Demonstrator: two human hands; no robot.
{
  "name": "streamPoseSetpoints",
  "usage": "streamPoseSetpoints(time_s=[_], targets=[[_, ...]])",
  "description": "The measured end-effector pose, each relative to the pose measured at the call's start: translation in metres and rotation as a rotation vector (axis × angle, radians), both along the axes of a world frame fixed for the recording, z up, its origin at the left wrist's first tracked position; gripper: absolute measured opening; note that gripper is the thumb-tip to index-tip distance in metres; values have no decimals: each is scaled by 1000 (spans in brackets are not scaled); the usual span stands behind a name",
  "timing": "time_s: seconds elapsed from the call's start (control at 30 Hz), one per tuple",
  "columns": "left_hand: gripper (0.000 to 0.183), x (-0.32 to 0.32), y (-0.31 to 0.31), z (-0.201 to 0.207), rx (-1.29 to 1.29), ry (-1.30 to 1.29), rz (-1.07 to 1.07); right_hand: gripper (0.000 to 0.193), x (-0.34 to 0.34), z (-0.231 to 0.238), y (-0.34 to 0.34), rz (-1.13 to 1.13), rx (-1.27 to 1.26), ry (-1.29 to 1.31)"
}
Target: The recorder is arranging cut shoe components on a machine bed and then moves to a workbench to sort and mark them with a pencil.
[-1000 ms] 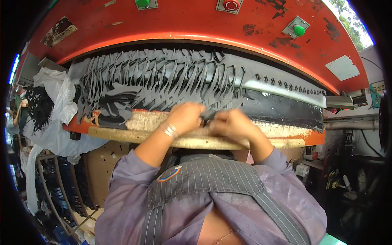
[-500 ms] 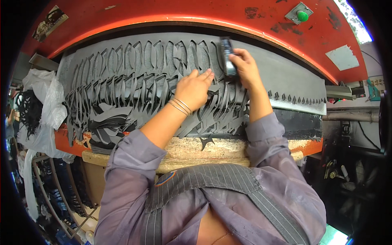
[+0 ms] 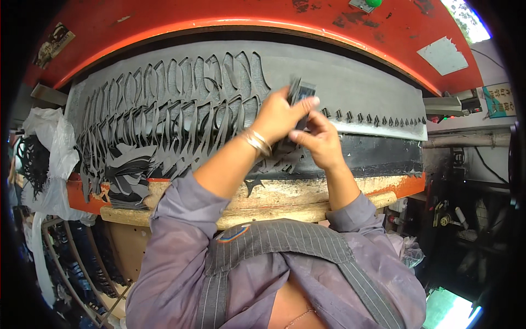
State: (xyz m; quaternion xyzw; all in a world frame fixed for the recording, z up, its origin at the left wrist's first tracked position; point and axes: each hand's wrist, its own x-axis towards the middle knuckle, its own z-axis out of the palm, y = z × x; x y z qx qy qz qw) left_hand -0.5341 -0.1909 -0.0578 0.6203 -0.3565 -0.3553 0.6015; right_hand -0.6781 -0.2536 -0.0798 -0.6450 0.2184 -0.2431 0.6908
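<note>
My left hand (image 3: 278,114) is closed around a dark, metal-edged block that looks like a cutting die (image 3: 307,89), its thumb across the near side. Close against it, my right hand (image 3: 324,141) has its fingers curled in below the die. What those fingers pinch, if anything, is hidden and smeared by motion. Both hands are over a grey sheet (image 3: 361,82). Rows of curved openings and loose strips (image 3: 170,79) run along its left half, and small notches line its near right edge. Curved grey pieces (image 3: 130,164) lie piled at the near left.
A red machine beam (image 3: 219,16) spans the far side, with a green button (image 3: 373,3) on it. The worn wooden ledge (image 3: 296,203) borders the near side, with a star-shaped scrap (image 3: 253,185) on it. A clear plastic bag (image 3: 52,126) hangs at the left.
The right hand has brought the die back toward me, and my left hand has moved right to grip it. The hands now meet. The view has shifted slightly.
</note>
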Motion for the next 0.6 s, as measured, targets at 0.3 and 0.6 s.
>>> streamPoseSetpoints(time_s=[0.3, 0.6], targets=[[55, -64, 21, -10, -22, -220, 310, 23, -38, 47, -47, 402, -805, 310], [15, 5, 75, 25, -423, 350, 772, 16, 85, 59, -138, 520, -1520, -110]])
